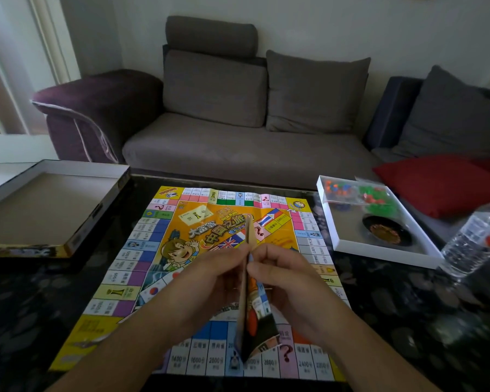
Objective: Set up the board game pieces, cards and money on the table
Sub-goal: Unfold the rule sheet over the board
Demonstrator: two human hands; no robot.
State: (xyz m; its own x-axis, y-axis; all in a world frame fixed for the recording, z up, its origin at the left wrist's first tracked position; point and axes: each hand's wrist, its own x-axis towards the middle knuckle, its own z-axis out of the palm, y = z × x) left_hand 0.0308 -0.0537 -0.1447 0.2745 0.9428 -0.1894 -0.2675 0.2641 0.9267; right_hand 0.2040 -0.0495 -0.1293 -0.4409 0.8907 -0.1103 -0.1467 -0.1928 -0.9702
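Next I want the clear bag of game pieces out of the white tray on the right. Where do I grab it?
Pinch the bag of pieces at its slack top film, coming from above. It lies flat in the white tray's far end, so the walls block a side grip.

Board (164,250) hogs mid-worktop; lid (48,210) blocks its left, tray (379,256) and bottle (475,239) its right.

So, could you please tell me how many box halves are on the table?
2: the black-sided box lid at the table's left edge, and the white tray holding bagged pieces at the right. Nothing suggests another.
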